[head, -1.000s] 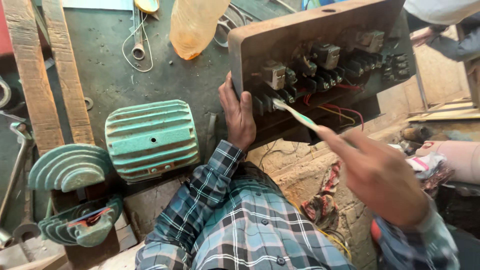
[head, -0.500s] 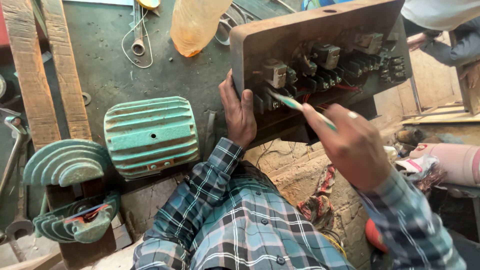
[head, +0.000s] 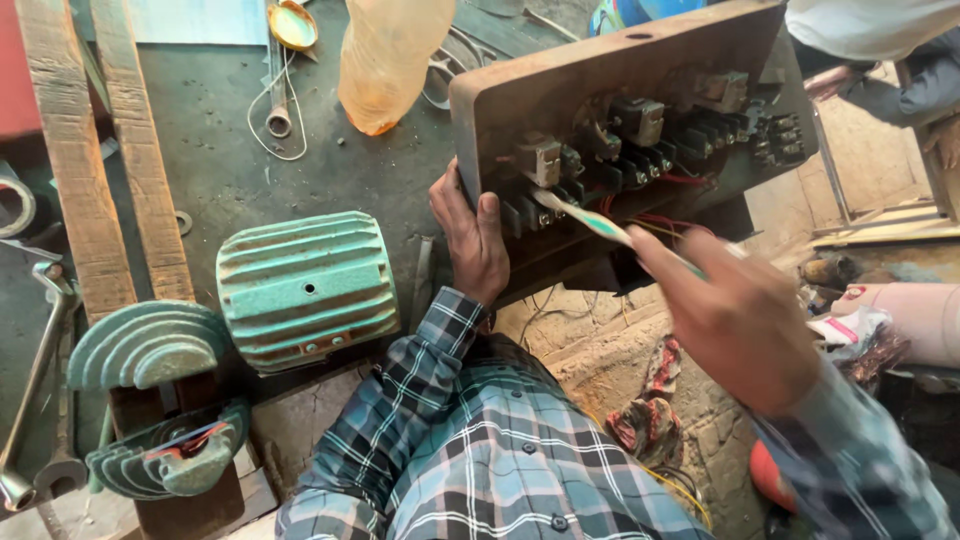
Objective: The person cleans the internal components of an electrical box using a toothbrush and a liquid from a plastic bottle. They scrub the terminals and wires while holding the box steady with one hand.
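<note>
- A rusty brown metal panel (head: 560, 95), rectangular and studded with black switch blocks and red wires, is tilted up at the edge of the dark, grimy tabletop (head: 220, 170).
- Its lower left corner is gripped by the left hand (head: 470, 240), fingers curled behind the plate, plaid sleeve bent at the elbow.
- A thin green-handled tool (head: 590, 220) is clenched in the right hand (head: 740, 320), its tip touching the switch blocks.
- A ribbed, green cast motor housing (head: 305, 290) is seen just left.

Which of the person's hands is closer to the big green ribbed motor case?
Left. The left hand grips the wooden panel's edge, just right of the green motor case. The right hand, holding a brush, is farther right.
</note>
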